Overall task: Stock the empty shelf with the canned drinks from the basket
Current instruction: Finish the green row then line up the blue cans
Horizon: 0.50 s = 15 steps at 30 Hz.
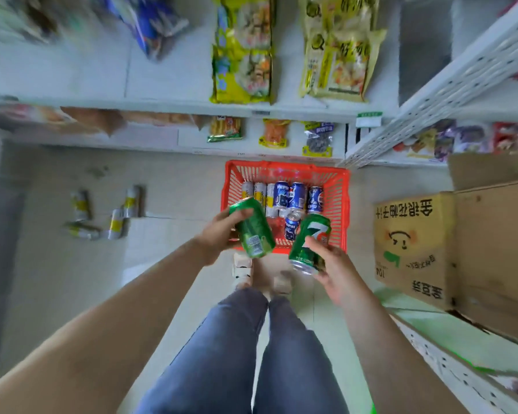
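Observation:
A red plastic basket point(340, 201) stands on the floor in front of my feet. Inside it lie several blue Pepsi cans point(296, 198) and silver-yellow cans point(259, 192). My left hand point(219, 237) grips a green can point(251, 227) above the basket's near left corner. My right hand point(334, 270) holds a green 7-Up can point(308, 243) over the near right edge. A white shelf point(449, 336) with a bare green-lit surface lies at the lower right.
Several silver-yellow cans point(117, 218) lie on the floor to the left. White shelves point(162, 106) ahead hold snack packets. An open cardboard box point(416, 243) sits on the right, over the lower shelf. My legs and shoes are below the basket.

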Available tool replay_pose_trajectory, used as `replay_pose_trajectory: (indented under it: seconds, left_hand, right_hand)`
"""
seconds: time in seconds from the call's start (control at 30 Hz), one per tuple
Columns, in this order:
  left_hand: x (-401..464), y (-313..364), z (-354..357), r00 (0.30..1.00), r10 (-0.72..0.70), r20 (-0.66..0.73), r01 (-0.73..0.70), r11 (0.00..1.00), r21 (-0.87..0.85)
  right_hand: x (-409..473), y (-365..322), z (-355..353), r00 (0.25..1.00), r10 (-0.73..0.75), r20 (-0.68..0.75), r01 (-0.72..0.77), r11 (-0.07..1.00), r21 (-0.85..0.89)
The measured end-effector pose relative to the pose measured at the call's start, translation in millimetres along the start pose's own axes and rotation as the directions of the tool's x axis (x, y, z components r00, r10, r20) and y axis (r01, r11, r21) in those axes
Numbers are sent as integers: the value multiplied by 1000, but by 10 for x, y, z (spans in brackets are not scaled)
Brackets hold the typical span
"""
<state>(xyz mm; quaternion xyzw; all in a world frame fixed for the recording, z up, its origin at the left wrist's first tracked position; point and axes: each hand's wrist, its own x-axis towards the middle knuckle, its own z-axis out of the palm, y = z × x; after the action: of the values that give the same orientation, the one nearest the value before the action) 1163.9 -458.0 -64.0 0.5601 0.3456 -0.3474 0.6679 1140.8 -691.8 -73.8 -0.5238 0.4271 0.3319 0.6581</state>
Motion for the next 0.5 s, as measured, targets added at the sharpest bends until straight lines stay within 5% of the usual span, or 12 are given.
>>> replay_pose_trajectory:
  seconds: [0.27,0.5]
  left_hand:
    - [-1577,115,-544,981,110,-162,-140,973,-185]
    - [-2400,-11,-1056,946,173,-276,-294,818,-494]
  right_hand:
    - [-1320,-105,760,969,-97,226,124,986,-109]
    - [-1922,-33,1481,936,-151,317,258,907,-331]
